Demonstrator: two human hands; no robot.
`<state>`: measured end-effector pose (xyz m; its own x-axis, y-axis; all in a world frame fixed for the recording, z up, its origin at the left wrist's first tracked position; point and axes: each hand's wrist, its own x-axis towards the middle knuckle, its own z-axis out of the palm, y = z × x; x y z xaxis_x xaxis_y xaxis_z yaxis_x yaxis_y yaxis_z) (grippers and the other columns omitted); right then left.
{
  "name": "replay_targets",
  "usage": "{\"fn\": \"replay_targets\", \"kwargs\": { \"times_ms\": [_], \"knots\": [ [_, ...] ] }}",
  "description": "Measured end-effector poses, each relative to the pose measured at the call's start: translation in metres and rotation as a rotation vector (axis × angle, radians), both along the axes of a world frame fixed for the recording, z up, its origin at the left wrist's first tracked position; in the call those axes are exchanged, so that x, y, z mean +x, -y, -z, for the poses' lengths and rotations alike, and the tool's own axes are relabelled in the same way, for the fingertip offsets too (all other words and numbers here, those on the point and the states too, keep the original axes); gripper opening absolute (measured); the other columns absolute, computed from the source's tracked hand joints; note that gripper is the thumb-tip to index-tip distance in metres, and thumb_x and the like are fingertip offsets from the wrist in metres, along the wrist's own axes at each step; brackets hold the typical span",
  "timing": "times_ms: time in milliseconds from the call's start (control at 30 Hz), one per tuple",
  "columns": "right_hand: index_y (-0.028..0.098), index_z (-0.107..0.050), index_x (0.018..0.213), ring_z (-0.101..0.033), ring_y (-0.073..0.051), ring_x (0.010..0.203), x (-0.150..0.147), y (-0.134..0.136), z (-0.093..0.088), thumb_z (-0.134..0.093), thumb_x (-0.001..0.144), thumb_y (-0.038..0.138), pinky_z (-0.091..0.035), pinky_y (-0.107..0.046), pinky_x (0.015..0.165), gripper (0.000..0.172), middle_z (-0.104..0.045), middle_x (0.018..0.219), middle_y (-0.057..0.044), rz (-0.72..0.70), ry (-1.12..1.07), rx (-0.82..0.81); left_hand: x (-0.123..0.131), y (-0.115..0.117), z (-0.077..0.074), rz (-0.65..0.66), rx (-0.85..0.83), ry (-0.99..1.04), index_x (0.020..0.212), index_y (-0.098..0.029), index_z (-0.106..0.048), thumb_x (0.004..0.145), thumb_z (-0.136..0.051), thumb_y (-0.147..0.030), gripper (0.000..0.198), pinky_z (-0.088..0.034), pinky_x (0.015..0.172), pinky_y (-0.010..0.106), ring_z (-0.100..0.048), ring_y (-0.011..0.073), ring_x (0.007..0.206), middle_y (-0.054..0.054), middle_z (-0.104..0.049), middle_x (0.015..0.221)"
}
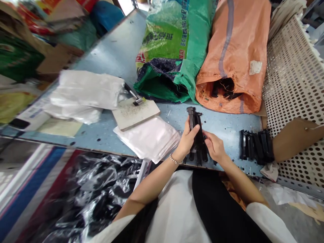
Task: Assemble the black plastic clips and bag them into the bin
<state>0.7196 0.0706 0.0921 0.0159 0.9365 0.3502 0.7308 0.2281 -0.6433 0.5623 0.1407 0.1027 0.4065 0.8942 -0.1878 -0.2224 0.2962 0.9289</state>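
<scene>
A bundle of black plastic strips [197, 125] stands on end on the table [227, 124], close to its near edge and about the middle of the view. The left hand [186, 141] is closed round the bundle's left side, fingers curled behind it and thumb laid across the front. The right hand [214, 145] presses in from the lower right, its fingers closed against the strips. The top of the bundle rises free above both hands.

The strips look stiff, light and smooth. Loose as they are, they would likely slide past one another or fan out, so a grip round the middle of the bundle from both sides seems the safest hold.

Just right of the hands lies a second row of black pieces [256, 145], apart from the held bundle. Further off, an orange sack [235, 50] lies open towards the person with dark parts showing in its mouth, and a green sack [174, 37] lies to its left. A pile of clear bags [149, 136] lies left of the hands, partly under a pale board [135, 113]. A perforated metal panel [291, 74] leans at the right.
</scene>
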Motion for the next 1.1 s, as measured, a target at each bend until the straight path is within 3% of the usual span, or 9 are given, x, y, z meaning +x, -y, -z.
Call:
{"fn": "replay_targets", "kwargs": {
  "times_ms": [133, 367, 500, 600, 667, 733, 800, 933, 1100],
  "knots": [
    [0.022, -0.062, 0.114, -0.061, -0.027, 0.084, 0.017, -0.017, -0.021, -0.035, 0.106, 0.047, -0.05, -0.043, 0.079, 0.037, -0.066, 0.09, -0.01, 0.036, 0.193, 0.162, -0.013, 0.022, -0.012, 0.063, 0.171, -0.135, 0.161, -0.028, -0.022, 0.094, -0.063, -0.045, 0.08, -0.053, 0.104, 0.035, -0.062, 0.0236, 0.126, 0.011, -0.056, 0.148],
    [0.024, -0.063, 0.088, -0.053, -0.024, 0.075, 0.027, -0.055, -0.04, -0.034, 0.106, 0.052, -0.042, -0.04, 0.068, 0.044, -0.064, 0.083, -0.009, -0.258, 0.521, 0.276, -0.038, 0.039, -0.03, 0.121, 0.405, -0.27, 0.161, -0.023, -0.021, 0.099, -0.056, -0.042, 0.074, -0.03, 0.126, 0.048, -0.035, 0.0307, 0.152, 0.013, -0.036, 0.164],
    [0.023, -0.057, 0.077, -0.05, -0.021, 0.068, 0.002, -0.047, -0.043, -0.034, 0.102, 0.066, -0.041, -0.036, 0.063, 0.055, -0.057, 0.072, -0.005, -0.261, 0.196, 0.051, -0.046, 0.038, -0.032, 0.179, 0.49, -0.367, 0.162, -0.018, -0.015, 0.101, -0.051, -0.041, 0.075, -0.029, 0.126, 0.054, -0.035, 0.0338, 0.152, 0.018, -0.031, 0.166],
    [0.024, -0.05, 0.075, -0.039, -0.016, 0.053, -0.016, -0.038, -0.043, -0.021, 0.103, 0.069, -0.035, -0.031, 0.053, 0.061, -0.043, 0.059, 0.002, -0.17, -0.273, -0.308, -0.05, 0.036, -0.029, 0.154, 0.531, -0.436, 0.163, -0.019, -0.013, 0.099, -0.052, -0.042, 0.079, -0.033, 0.122, 0.057, -0.036, 0.0368, 0.15, 0.02, -0.031, 0.165],
    [0.023, -0.051, 0.076, -0.037, -0.015, 0.049, -0.018, -0.035, -0.045, -0.017, 0.103, 0.07, -0.033, -0.029, 0.05, 0.063, -0.04, 0.056, 0.004, -0.183, -0.363, -0.495, -0.053, 0.034, -0.027, 0.157, 0.513, -0.417, 0.163, -0.021, -0.016, 0.099, -0.054, -0.043, 0.078, -0.036, 0.12, 0.056, -0.041, 0.0367, 0.146, 0.019, -0.033, 0.164],
    [0.022, -0.056, 0.083, -0.047, -0.017, 0.057, -0.013, -0.035, -0.052, -0.024, 0.102, 0.071, -0.036, -0.03, 0.056, 0.062, -0.052, 0.064, 0.0, -0.221, -0.167, -0.456, -0.056, 0.031, -0.026, 0.189, 0.419, -0.331, 0.162, -0.023, -0.018, 0.099, -0.054, -0.044, 0.075, -0.046, 0.112, 0.053, -0.055, 0.0326, 0.132, 0.016, -0.041, 0.159],
    [0.02, -0.062, 0.092, -0.054, -0.02, 0.073, -0.003, -0.037, -0.062, -0.035, 0.102, 0.068, -0.037, -0.032, 0.065, 0.056, -0.063, 0.08, -0.006, -0.238, 0.192, -0.241, -0.06, 0.028, -0.028, 0.225, 0.261, -0.232, 0.162, -0.025, -0.018, 0.098, -0.054, -0.044, 0.075, -0.057, 0.095, 0.046, -0.066, 0.025, 0.105, 0.014, -0.053, 0.145],
    [0.019, -0.066, 0.093, -0.051, -0.022, 0.078, 0.013, -0.045, -0.084, -0.039, 0.107, 0.049, -0.03, -0.035, 0.067, 0.042, -0.064, 0.082, -0.008, -0.463, 0.779, 0.087, -0.065, 0.022, -0.039, 0.339, -0.061, -0.102, 0.16, -0.023, -0.024, 0.094, -0.061, -0.043, 0.078, -0.056, 0.063, 0.031, -0.064, 0.0165, 0.072, 0.007, -0.065, 0.104],
    [0.02, -0.064, 0.08, -0.048, -0.019, 0.07, 0.017, -0.052, -0.09, -0.038, 0.109, 0.041, -0.026, -0.035, 0.062, 0.045, -0.06, 0.072, -0.005, -0.703, 0.928, 0.251, -0.067, 0.025, -0.049, 0.443, -0.198, -0.08, 0.154, -0.022, -0.034, 0.091, -0.064, -0.042, 0.073, -0.051, 0.053, 0.026, -0.064, 0.0175, 0.068, 0.003, -0.062, 0.088]
  ]
}}
